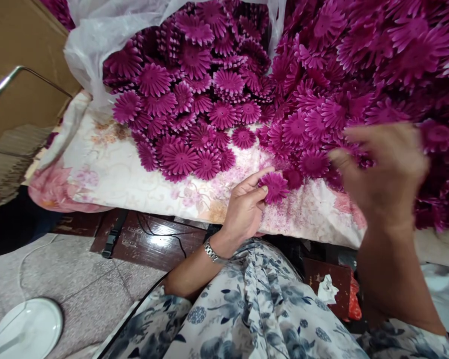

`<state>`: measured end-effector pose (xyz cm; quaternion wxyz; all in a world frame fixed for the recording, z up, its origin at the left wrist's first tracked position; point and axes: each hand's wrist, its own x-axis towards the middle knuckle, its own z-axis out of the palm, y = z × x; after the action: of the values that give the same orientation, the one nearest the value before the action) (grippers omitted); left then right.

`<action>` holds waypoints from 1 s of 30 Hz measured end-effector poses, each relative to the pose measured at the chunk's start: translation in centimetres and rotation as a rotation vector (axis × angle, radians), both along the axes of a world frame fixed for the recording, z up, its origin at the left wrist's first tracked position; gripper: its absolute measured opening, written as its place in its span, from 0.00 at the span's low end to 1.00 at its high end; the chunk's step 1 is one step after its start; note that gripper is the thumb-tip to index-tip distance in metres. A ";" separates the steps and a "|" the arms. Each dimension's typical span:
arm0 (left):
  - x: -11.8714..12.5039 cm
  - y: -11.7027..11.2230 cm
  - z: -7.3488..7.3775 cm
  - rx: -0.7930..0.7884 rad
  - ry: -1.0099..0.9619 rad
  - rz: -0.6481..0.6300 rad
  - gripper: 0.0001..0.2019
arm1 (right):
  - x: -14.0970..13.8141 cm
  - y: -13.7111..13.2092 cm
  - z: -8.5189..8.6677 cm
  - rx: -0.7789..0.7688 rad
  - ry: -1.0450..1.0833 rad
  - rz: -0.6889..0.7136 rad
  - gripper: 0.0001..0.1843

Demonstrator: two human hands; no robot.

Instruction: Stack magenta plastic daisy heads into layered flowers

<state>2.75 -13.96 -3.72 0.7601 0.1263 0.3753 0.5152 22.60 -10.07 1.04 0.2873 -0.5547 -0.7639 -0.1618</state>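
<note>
Magenta flowers (322, 85) are lying heaped across a floral cloth (112, 174), spilling partly from a clear plastic bag (97, 35) at the back. Near the heap's front edge, the blurred right hand (381, 169) is reaching in, fingers curled on petals, its hold too smeared to tell. The left hand (245, 207) is pinching a single flower (274, 186) against the cloth between thumb and fingertips.
</note>
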 end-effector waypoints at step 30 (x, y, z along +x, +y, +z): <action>0.4 -0.1 -0.2 0.018 0.005 0.009 0.14 | -0.8 0.5 -0.9 0.159 -0.021 0.011 0.07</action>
<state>3.20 -14.05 -3.94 0.7556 0.1327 0.3734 0.5216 21.81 -9.59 0.18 0.3233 -0.5244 -0.7546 -0.2260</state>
